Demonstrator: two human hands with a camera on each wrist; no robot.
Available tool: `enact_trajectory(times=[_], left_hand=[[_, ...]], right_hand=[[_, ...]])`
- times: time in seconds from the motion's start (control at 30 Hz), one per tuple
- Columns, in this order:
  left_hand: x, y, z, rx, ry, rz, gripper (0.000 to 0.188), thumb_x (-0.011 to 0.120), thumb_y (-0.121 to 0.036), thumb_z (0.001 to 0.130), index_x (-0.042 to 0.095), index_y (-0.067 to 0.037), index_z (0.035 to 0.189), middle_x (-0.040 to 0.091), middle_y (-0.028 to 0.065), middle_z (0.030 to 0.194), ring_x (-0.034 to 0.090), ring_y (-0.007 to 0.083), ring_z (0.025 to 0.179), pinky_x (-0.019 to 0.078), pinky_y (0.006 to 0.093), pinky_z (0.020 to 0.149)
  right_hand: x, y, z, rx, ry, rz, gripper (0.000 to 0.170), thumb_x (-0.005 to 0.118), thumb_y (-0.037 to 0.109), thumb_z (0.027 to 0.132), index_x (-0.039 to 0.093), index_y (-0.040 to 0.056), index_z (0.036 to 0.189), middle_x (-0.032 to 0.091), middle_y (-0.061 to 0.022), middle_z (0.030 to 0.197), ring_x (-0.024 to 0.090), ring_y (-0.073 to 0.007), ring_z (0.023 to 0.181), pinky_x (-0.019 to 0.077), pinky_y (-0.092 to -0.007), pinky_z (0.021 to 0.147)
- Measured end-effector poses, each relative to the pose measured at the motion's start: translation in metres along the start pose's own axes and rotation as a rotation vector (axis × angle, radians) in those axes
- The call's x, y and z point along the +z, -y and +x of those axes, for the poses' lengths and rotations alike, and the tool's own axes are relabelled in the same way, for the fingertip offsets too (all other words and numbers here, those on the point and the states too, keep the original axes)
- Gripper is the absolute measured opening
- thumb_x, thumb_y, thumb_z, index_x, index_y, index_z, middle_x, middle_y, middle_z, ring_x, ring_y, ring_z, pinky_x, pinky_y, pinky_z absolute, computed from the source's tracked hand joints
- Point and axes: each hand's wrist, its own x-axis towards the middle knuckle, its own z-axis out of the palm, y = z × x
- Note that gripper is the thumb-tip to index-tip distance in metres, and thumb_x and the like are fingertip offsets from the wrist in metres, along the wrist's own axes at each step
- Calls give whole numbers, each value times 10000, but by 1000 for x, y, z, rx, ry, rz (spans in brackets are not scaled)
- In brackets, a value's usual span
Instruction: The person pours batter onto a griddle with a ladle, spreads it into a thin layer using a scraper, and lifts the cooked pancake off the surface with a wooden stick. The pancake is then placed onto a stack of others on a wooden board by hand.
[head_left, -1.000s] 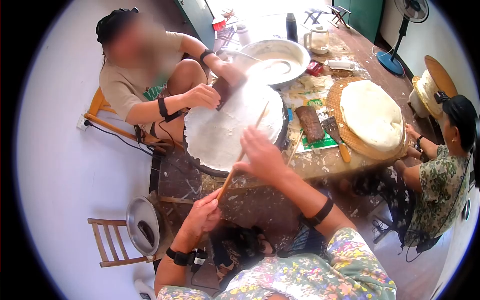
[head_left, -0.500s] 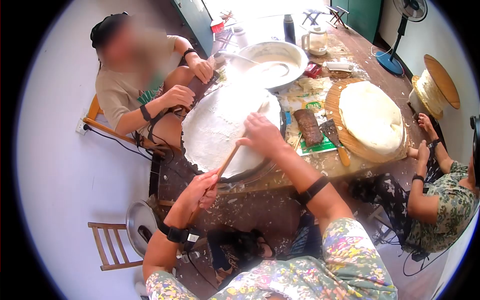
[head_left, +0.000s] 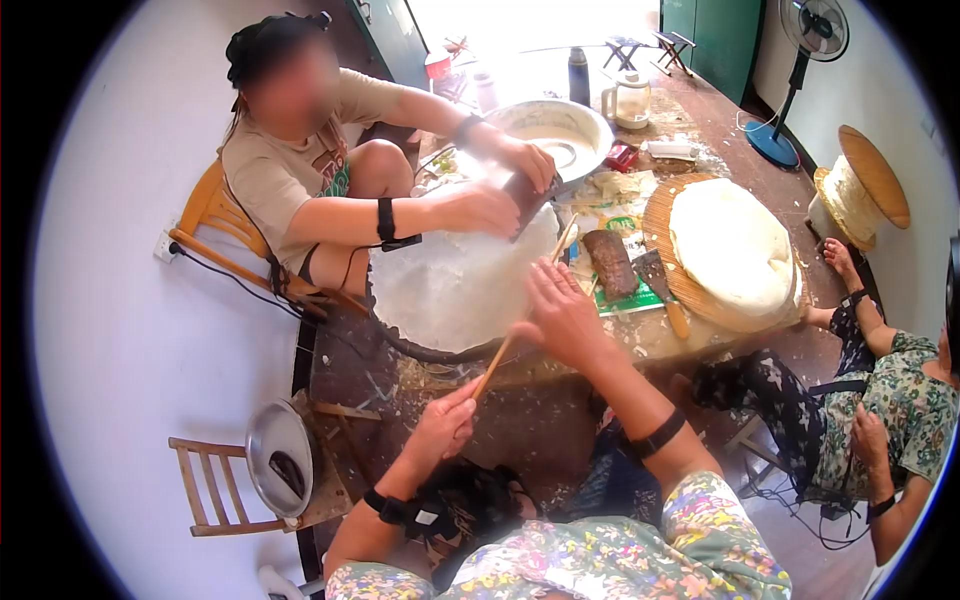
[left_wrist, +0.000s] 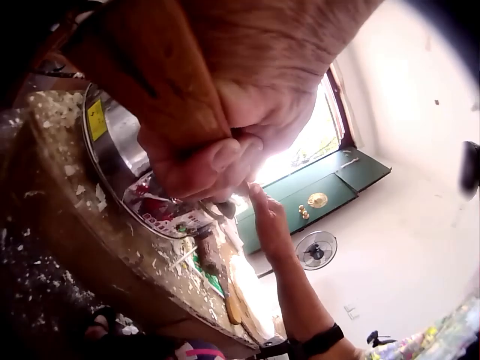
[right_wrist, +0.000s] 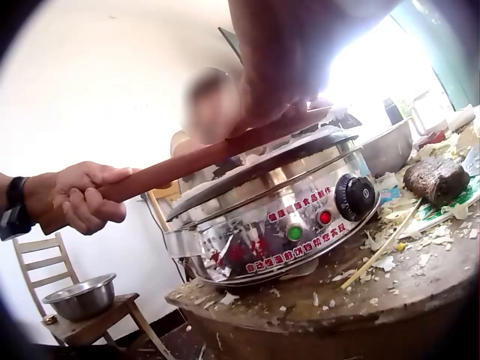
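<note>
L hand (head_left: 440, 425) has its fingers curled round the near end of the wooden stick (head_left: 493, 372), no gap showing. R hand (head_left: 565, 315) lies over the stick further up, fingers approx. straight, so it looks to be steadying rather than gripping. Stick slants over the near-R edge of the griddle (right_wrist: 289, 217); can't tell if it touches the white sheet (head_left: 450, 290) covering the griddle's top. Opp. side, another person's hands (head_left: 480, 208) hold a dark scraper (head_left: 527, 200) over the sheet's far-R part, prob. smoothing it.

To do this well: stick low & flat, L hand as pivot, R hand light, small moves at the edge only, since a thin sheet could tear. Best stay out of the scraper's path & keep fingers off the metal, poss. hot.

Beyond: basin (head_left: 598, 158) w/ pale liquid, just past the griddle. To R on the same table (right_wrist: 450, 277): dark block (head_left: 610, 265), spatula (head_left: 663, 285), round board (head_left: 660, 215) w/ pale stack (head_left: 725, 240).
</note>
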Motion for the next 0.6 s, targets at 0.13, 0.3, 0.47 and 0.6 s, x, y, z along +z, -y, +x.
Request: enact_trajectory(times=[0.13, 0.3, 0.47, 0.6], left_hand=[[6, 16, -17, -30, -39, -113, 476, 446, -166, 986, 380, -124, 1455, 332, -54, 587, 300, 43, 420, 273, 190, 356], [-5, 26, -34, -36, -44, -207, 466, 456, -220, 1003, 365, -180, 1458, 333, -32, 587, 288, 54, 414, 258, 195, 356], [-9, 28, -31, -64, 21, -246, 460, 439, -253, 1012, 350, -195, 1459, 315, -38, 582, 272, 51, 413, 245, 195, 357], [-5, 33, -24, -88, 43, -347, 467, 441, -269, 1013, 337, -210, 1464, 307, -43, 579, 267, 47, 412, 243, 193, 357]], right_hand=[[-1, 16, -4, -32, 38, 1, 765, 561, 562, 843, 536, -94, 1236, 490, -237, 1353, 369, -345, 1353, 258, -440, 1133], [7, 40, 9, -60, 91, 66, 783, 532, 577, 855, 509, -81, 1278, 436, -231, 1406, 310, -337, 1389, 225, -434, 1150], [10, 40, 4, -22, 273, 26, 901, 502, 641, 840, 395, -77, 1374, 287, -239, 1497, 188, -332, 1437, 168, -427, 1171], [10, 38, 2, -5, 369, 47, 1005, 483, 694, 816, 293, -84, 1424, 188, -246, 1535, 120, -344, 1452, 142, -421, 1180]])
